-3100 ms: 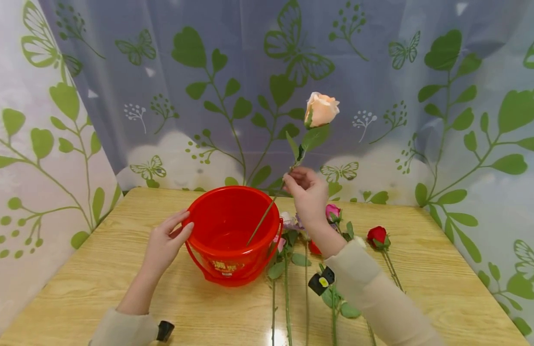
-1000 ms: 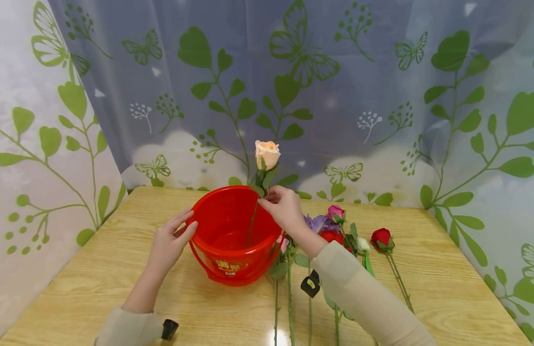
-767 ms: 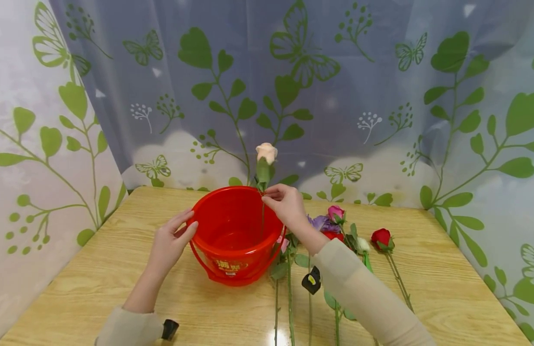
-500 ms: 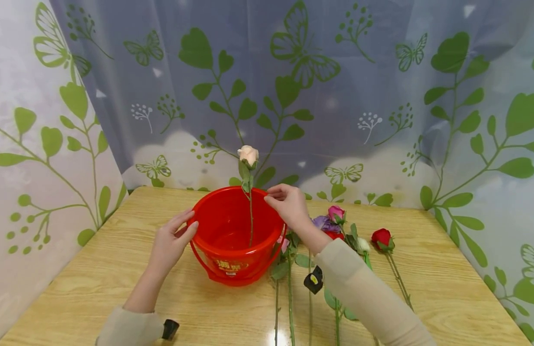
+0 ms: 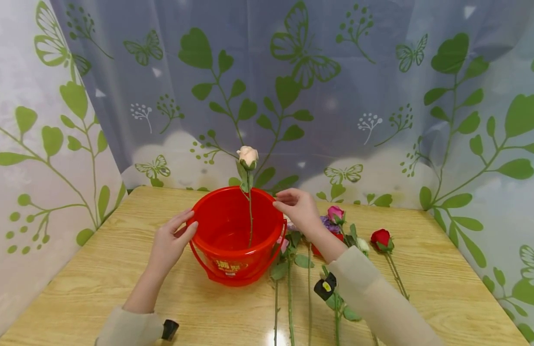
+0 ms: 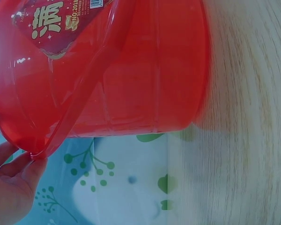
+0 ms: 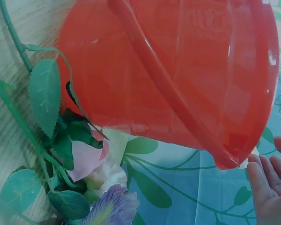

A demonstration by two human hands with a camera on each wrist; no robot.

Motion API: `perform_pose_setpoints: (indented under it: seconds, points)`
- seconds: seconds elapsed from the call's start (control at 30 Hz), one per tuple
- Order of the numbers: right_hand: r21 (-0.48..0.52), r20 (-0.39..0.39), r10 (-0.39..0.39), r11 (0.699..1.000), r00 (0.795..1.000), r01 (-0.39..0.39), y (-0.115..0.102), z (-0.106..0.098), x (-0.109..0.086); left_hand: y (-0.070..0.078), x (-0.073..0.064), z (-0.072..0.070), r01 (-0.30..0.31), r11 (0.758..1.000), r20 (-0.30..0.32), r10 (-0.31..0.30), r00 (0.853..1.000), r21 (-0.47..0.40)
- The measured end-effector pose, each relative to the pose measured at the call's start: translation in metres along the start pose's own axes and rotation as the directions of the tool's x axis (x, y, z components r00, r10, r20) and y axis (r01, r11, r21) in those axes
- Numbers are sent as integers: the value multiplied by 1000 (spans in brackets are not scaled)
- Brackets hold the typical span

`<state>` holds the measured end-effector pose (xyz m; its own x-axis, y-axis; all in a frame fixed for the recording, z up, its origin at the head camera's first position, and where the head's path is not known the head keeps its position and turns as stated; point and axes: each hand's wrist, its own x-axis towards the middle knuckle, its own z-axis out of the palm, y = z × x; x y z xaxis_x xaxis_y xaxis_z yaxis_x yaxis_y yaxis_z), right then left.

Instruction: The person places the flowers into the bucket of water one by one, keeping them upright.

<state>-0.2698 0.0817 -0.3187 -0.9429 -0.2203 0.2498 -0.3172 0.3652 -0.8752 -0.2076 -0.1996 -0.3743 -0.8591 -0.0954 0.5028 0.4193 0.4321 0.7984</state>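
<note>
A red plastic bucket stands upright on the table. One cream-peach rose leans upright in it, its stem inside and its bloom above the far rim. At the bucket's left side, my left hand holds the rim by the handle joint; the left wrist view shows the thumb against that joint. My right hand is just right of the rim with nothing in it, fingers extended and loosely bent. In the right wrist view its fingers are near the rim; whether they touch it is unclear.
Several artificial flowers lie right of the bucket, partly under my right forearm: a pink rose, a purple flower, a white bud. A red rose lies farther right on the wooden table. A patterned curtain hangs behind.
My right hand carried the cream-peach rose left and down into the bucket, let go of it, then drew back to the right. The left hand stays at the bucket rim.
</note>
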Motion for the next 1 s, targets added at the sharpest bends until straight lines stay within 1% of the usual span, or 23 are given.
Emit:
perform_pose_setpoints:
  seconds: [0.13,0.27,0.37,0.47,0.6,0.7,0.8,0.83,1.0]
  points:
    - [-8,12,5,1000,1000,-5,3,-7,-9,4,-1,0,12,1000,8,-12,1000,-7]
    - [-29,11,13,999,1000,-13,6,-14,-18,20,-3,-1,21,1000,12,-21,1000,-16]
    - [-37,11,22,999,1000,-22,9,-21,-25,32,-5,0,24,1000,10,-24,1000,-4]
    - [-40,7,19,999,1000,-18,14,-28,-32,37,-5,0,28,1000,6,-28,1000,13]
    - [-44,-1,8,999,1000,-8,24,-37,-43,33,-4,0,22,1000,4,-23,1000,5]
    - [-64,-14,32,997,999,-32,34,-44,-53,21,-2,0,21,1000,4,-21,1000,-10]
    - [-90,-33,71,993,997,-74,44,-52,-62,9,-1,0,19,1000,6,-19,1000,-10]
    - [-85,-35,81,993,996,-84,47,-55,-65,6,-1,0,17,1000,6,-17,1000,-12]
    - [-113,-67,83,990,994,-90,56,-71,-78,3,-1,0,12,1000,11,-11,1000,-16]
